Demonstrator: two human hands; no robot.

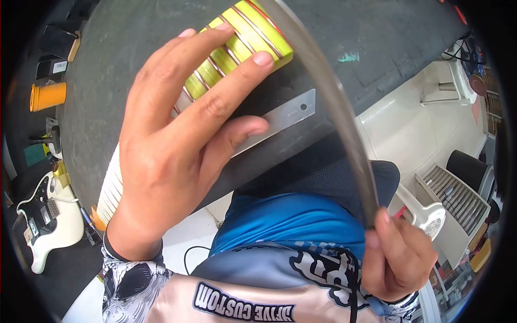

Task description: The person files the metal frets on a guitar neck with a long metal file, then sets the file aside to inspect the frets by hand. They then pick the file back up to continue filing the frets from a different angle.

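Note:
A guitar neck lies on the dark work surface, with yellow-green tape between its metal frets. My left hand grips it from above, index and middle fingertips on the taped face, thumb off to the near side. Part of the neck is hidden beneath that hand. In my right hand is the near end of a long metal file, pinched between thumb and fingers. The file looks slightly blurred and runs up past the neck's right end; whether they touch, I cannot tell. Beneath my left thumb lies a steel ruler with a hole.
A white electric guitar body lies at the left, near an orange container. Dark boxes stand at the upper left. White plastic chairs are at the right. My lap is just below the work surface's near edge.

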